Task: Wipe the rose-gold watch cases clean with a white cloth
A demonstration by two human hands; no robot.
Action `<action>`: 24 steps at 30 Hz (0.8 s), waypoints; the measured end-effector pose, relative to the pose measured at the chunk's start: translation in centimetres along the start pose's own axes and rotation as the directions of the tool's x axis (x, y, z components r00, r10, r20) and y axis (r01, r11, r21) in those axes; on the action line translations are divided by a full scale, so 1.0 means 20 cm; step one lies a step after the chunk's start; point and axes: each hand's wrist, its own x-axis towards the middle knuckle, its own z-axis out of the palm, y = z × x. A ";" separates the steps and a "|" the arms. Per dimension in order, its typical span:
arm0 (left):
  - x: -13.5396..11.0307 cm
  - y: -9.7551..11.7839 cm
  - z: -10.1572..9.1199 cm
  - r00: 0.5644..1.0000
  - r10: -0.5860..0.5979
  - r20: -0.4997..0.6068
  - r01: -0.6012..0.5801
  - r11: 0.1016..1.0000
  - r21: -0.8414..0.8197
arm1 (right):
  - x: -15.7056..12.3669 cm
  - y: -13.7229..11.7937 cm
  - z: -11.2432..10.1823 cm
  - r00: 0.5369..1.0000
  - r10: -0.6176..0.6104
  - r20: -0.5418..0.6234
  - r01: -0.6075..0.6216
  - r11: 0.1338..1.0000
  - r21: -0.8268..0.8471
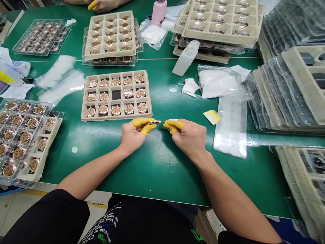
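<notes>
Between the yellow-covered fingertips of my left hand is a thin rose-gold watch case, held edge-on above the table. My right hand, also with yellow finger covers, is pinched closed just to the right of the case, with a small gap between. A sliver of white cloth shows over its fingers; most of it is hidden. Beyond my hands lies a beige tray of rose-gold watch cases in three rows. One pocket in its middle row has no case and shows its dark bottom.
Stacked trays of watch cases stand at left, back and back right. Clear tray stacks crowd the right. A white bottle, plastic bags and a yellow-white pad lie nearer. Another person's hand shows across the table.
</notes>
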 end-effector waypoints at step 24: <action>0.04 -0.06 0.01 0.991 -0.051 0.123 0.073 0.980 -0.183 | 0.02 -0.01 0.03 0.960 0.260 -0.107 -0.203 0.905 0.374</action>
